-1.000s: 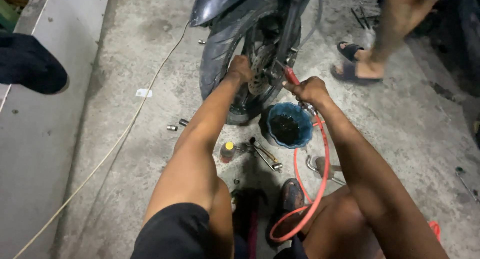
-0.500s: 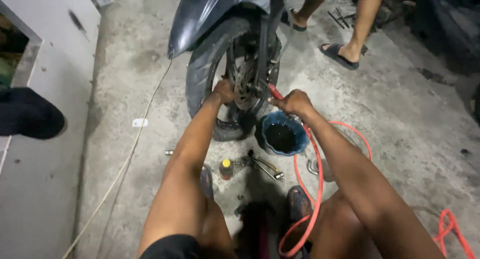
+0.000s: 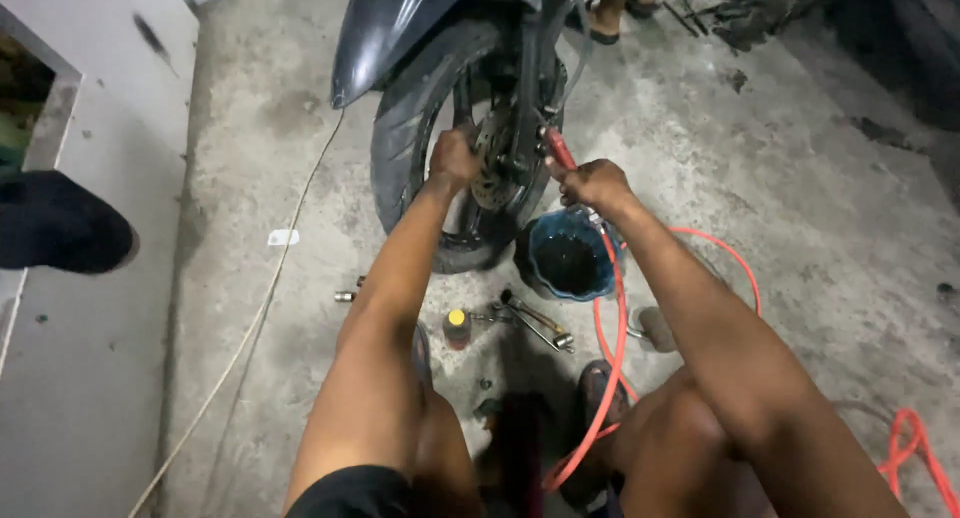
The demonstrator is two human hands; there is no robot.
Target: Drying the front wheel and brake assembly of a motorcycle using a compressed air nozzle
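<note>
- The front wheel of the dark scooter is being worked on at the top centre of the view, standing upright on the concrete floor under the mudguard.
- The brake disc at the hub is being gripped by the left hand, fingers curled shut around its edge.
- A red-tipped air nozzle is being held against the hub by the right hand, closed in a fist around it.
- The orange hose is being led from that nozzle down past the right knee, looping across the floor.
- A blue bowl of dark liquid is being kept just beside the tyre, under the right wrist.
- Spanners and a small yellow-capped bottle are lying near the bowl, between the legs.
- Compared with the earlier frames, both hands are being held on the same parts; the wheel and bowl are being shown higher in the view.
- A sandalled foot of another person is being shown at the upper edge.
</note>
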